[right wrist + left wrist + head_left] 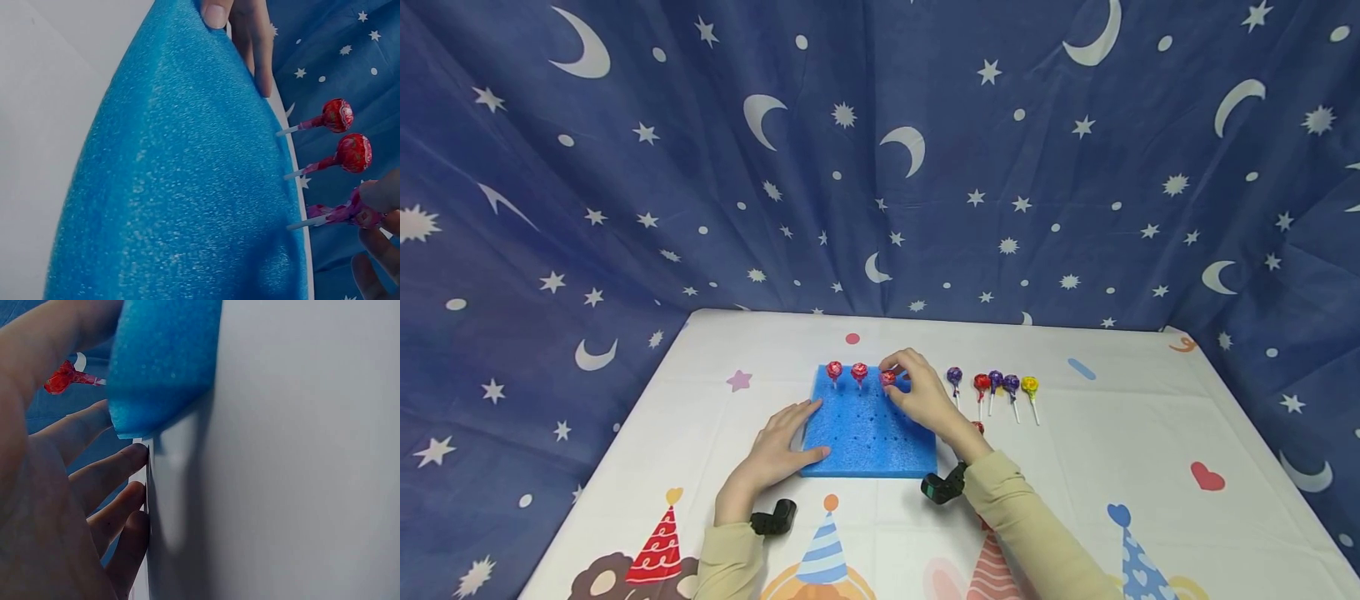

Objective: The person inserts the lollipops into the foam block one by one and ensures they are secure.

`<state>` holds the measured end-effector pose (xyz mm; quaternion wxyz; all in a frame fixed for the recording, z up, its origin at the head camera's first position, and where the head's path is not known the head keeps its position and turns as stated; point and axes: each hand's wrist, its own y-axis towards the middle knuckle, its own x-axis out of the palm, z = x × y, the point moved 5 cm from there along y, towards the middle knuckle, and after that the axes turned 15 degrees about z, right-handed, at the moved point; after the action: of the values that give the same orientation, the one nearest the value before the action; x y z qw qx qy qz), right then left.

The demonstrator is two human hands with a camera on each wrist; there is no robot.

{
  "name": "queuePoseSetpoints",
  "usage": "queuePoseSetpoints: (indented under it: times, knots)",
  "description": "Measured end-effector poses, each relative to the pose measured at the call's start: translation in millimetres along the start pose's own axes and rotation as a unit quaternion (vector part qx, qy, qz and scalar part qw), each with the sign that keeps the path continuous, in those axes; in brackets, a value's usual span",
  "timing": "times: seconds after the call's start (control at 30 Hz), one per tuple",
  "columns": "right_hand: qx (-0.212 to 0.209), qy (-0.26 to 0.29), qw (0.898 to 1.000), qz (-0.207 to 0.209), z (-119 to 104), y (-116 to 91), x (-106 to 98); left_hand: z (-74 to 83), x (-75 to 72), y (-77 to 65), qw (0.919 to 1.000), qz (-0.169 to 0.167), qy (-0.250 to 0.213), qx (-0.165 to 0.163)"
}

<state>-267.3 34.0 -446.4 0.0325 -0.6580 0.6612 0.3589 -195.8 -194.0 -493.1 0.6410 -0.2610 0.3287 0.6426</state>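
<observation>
A blue foam board [868, 454] dotted with small holes lies on the table. Two red lollipops [834, 369] [859, 372] stand upright along its far edge. To their right, my right hand [922, 396] pinches the wrapped head of a third, pinkish-red lollipop [365, 217] between thumb and fingers. In the right wrist view its white stick meets the foam in line with the other two. My left hand [775, 448] rests spread at the board's left side, with the thumb on its near left corner and fingers extended along the edge.
Right of the board lie several lollipops: purple [954, 375], red [981, 382] and yellow [1029, 385]. Another red one [977, 427] is partly hidden by my right wrist. A party-print white cloth [1120, 450] covers the table; a blue star-and-moon curtain [880, 208] hangs behind.
</observation>
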Motion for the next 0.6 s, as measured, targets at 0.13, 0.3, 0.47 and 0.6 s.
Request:
queuePoseSetpoints:
  times: [0.13,0.3,0.47,0.6]
  knots:
    - [-0.002,-0.01,1.0,-0.004,-1.0,-1.5,-2.7,-0.1,-0.2,-0.1,1.0,0.0,-0.001,0.0]
    - [0.006,-0.007,1.0,-0.007,0.8,-6.0,-7.7,-0.9,0.7,-0.2,1.0,0.003,-0.001,0.004]
    - [0.014,-0.004,1.0,-0.014,3.4,-11.6,-14.9,-2.1,1.5,-0.3,1.0,0.002,-0.002,0.002]
    - [0.019,-0.017,0.999,-0.021,5.3,-16.3,-22.6,-2.0,1.6,0.7,1.0,-0.001,-0.005,-0.001]
